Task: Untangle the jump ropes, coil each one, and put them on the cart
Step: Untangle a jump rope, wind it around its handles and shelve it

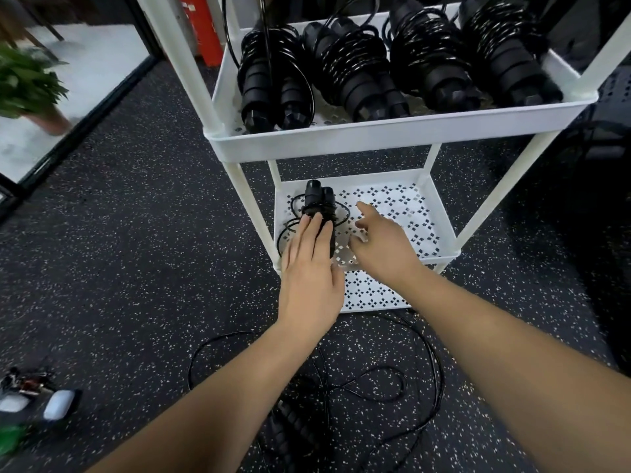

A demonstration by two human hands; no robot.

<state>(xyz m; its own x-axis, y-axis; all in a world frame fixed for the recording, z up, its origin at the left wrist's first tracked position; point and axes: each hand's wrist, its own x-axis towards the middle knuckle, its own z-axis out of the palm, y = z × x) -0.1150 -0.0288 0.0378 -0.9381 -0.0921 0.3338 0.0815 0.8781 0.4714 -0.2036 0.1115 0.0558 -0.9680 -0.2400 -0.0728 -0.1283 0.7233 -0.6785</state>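
Observation:
A white cart point(386, 136) stands ahead with perforated shelves. Its upper shelf holds several coiled black jump ropes point(355, 66) side by side. On the left of the middle shelf point(403, 206) lies one coiled black jump rope point(319, 203), handles together. My left hand point(310, 268) lies flat with straight fingers touching this rope from the near side. Just right of it, above the shelf, my right hand point(379, 240) hovers with loosely spread fingers and holds nothing. A loose tangled black rope point(372, 387) with its handles sprawls on the floor under my arms.
The floor is dark speckled rubber. A potted green plant point(27, 83) stands at the far left beside a black-framed pane. A red object point(201, 25) stands behind the cart. Small items and a white case point(58, 402) lie on the floor at lower left.

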